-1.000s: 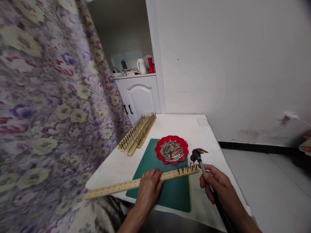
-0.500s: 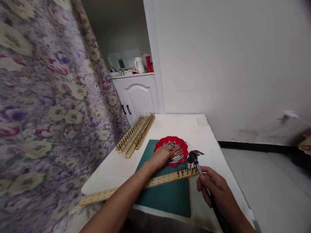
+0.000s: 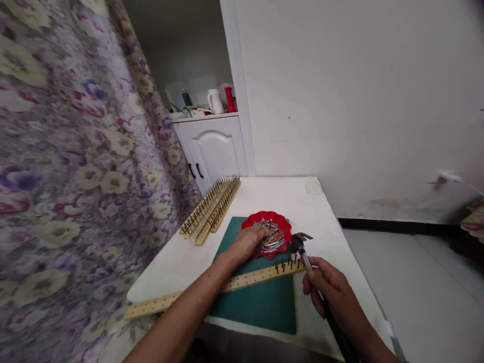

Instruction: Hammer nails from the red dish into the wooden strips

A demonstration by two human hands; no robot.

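Note:
My left hand (image 3: 247, 241) reaches into a red scalloped dish (image 3: 247, 221) of loose nails (image 3: 275, 237). Its fingers are bent together over the nails, and whatever is between the fingertips is hidden. In my right hand (image 3: 330, 285) is a claw hammer (image 3: 310, 263), gripped by its handle with the head tilted up beside the dish. A long wooden strip (image 3: 249, 279) with rows of holes lies in front of the dish, crossing under my left forearm. Several dark nails (image 3: 283, 265) stand upright in its right end, near the hammer head.
A green mat (image 3: 260, 307) lies beneath the strip and dish on the white-covered table (image 3: 276, 194). Wooden strips filled with upright nails (image 3: 212, 209) sit at the back left. A floral curtain (image 3: 94, 176) hangs at the left; a white cabinet (image 3: 214, 151) stands behind.
My left hand has drawn slightly back to the left within the dish. The right hand still holds the hammer in nearly the same spot. The view has shifted a little.

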